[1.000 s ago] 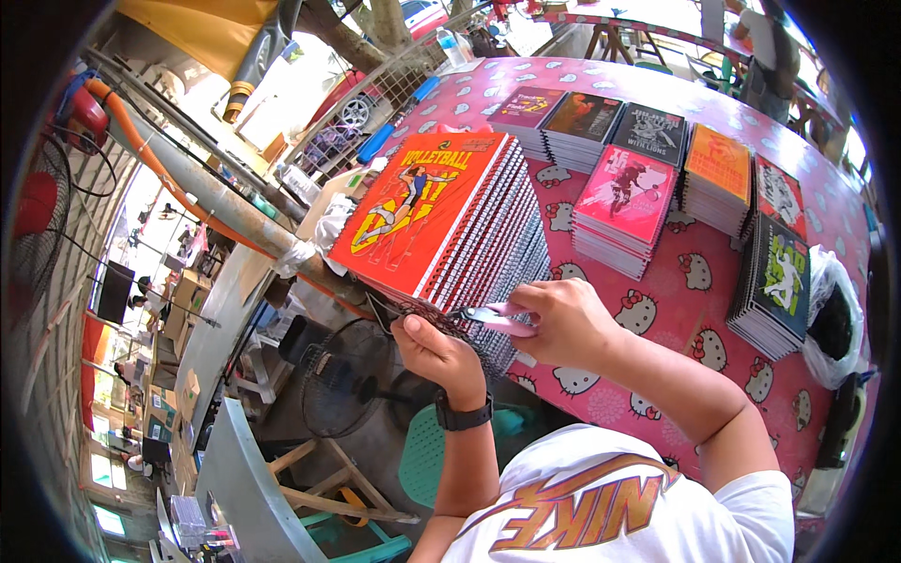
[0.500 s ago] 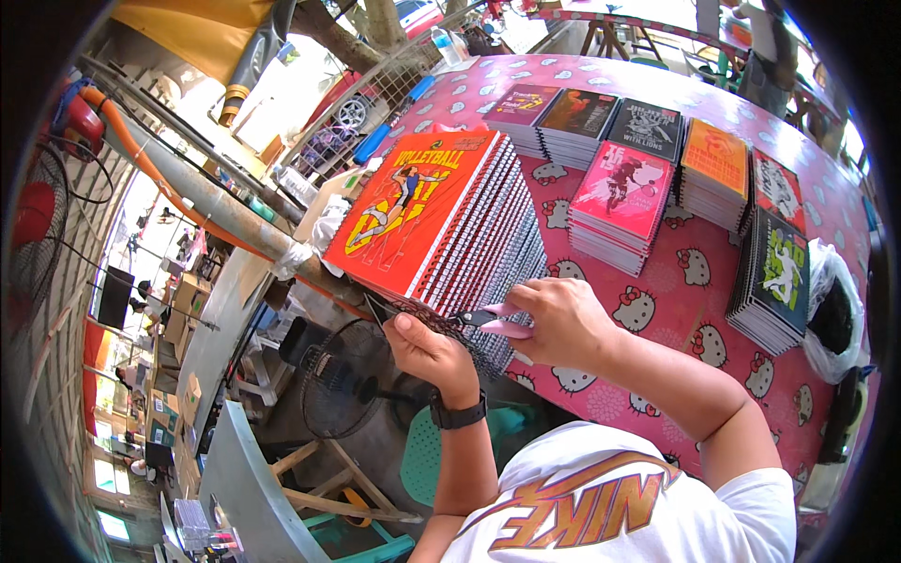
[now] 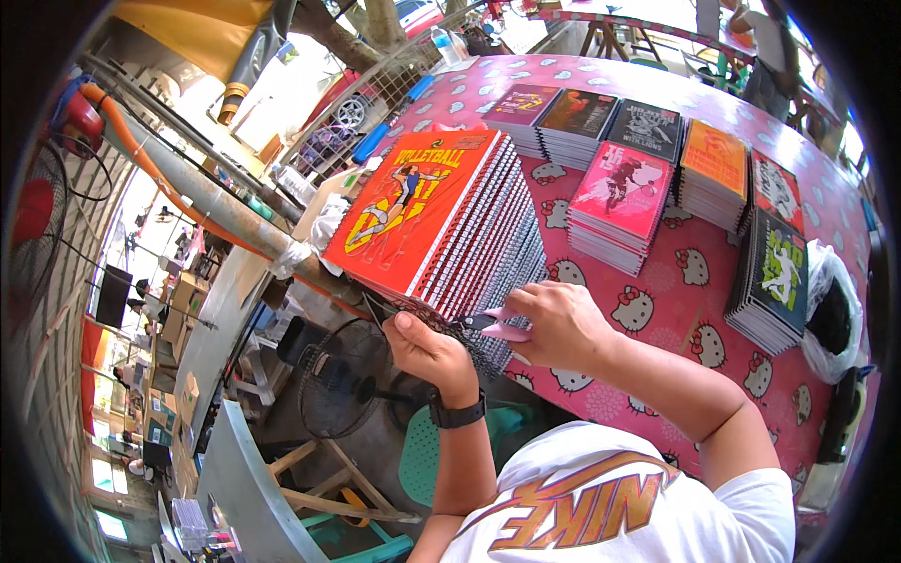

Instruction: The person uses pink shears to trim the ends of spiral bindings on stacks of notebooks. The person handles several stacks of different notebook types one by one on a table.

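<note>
My right hand [image 3: 565, 327] grips scissors with pink handles [image 3: 509, 332], fingers in the loops, their dark blades pointing left. The blade tips meet a tangle of black spiral binding [image 3: 427, 313] beside my left hand [image 3: 430, 351]. The left fingers are closed on a dark spiral-bound notebook, seen nearly edge-on and mostly hidden behind the thumb and palm. Just beyond both hands rises a tall stack of spiral notebooks [image 3: 404, 211] with a red-orange volleyball cover on top.
Several smaller notebook stacks stand on the pink patterned tabletop [image 3: 601, 361], among them a pink one [image 3: 621, 183] and a dark green one [image 3: 779, 267]. A clear plastic bag [image 3: 838, 300] lies at the right. Below left are a black fan [image 3: 343, 380] and a green stool [image 3: 427, 455].
The scissors and my right hand have shifted very slightly downward. My left hand and the stacks stay in place.
</note>
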`<state>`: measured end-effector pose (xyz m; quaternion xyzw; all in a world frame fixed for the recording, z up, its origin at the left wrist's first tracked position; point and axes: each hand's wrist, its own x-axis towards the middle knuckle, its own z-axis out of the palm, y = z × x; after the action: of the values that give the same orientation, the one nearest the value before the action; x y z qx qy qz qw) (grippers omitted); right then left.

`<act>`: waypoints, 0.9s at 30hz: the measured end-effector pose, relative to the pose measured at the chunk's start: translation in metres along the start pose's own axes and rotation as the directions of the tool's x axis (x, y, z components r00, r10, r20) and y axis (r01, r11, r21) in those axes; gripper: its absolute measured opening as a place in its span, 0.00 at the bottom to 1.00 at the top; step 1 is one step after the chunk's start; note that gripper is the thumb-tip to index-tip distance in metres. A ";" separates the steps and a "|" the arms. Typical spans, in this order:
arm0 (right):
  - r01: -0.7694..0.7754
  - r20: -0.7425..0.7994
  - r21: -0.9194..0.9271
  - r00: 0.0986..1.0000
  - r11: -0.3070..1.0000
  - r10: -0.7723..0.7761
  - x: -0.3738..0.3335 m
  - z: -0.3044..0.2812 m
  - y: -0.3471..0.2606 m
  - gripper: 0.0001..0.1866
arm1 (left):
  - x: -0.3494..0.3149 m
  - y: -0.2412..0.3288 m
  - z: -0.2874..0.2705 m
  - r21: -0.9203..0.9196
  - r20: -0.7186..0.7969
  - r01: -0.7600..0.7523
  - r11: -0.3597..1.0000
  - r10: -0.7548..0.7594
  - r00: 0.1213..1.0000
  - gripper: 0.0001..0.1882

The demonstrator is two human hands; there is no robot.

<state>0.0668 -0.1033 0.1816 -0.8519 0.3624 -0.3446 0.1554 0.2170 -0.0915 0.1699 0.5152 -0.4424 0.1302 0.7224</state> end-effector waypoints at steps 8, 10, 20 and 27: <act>-0.279 0.362 0.127 0.907 0.952 0.218 0.005 -0.008 -0.003 0.15 | 0.001 0.004 -0.001 0.043 -0.002 -0.043 0.998 0.043 0.999 0.21; -0.131 0.155 0.061 0.981 0.990 0.120 0.001 0.000 0.001 0.16 | 0.002 0.004 0.000 0.030 -0.013 -0.030 0.999 0.030 0.999 0.21; -0.010 0.004 -0.130 1.000 0.991 0.010 -0.005 0.002 -0.003 0.18 | -0.003 -0.006 -0.004 0.021 -0.008 0.013 1.000 -0.013 1.000 0.20; -0.032 0.007 -0.120 0.999 0.992 0.033 -0.009 0.008 -0.001 0.16 | -0.015 -0.003 -0.009 0.108 0.071 -0.057 0.992 0.050 0.996 0.18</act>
<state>0.0686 -0.0958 0.1724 -0.8552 0.3954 -0.3161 0.1112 0.2145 -0.0812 0.1554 0.5464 -0.4725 0.1562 0.6737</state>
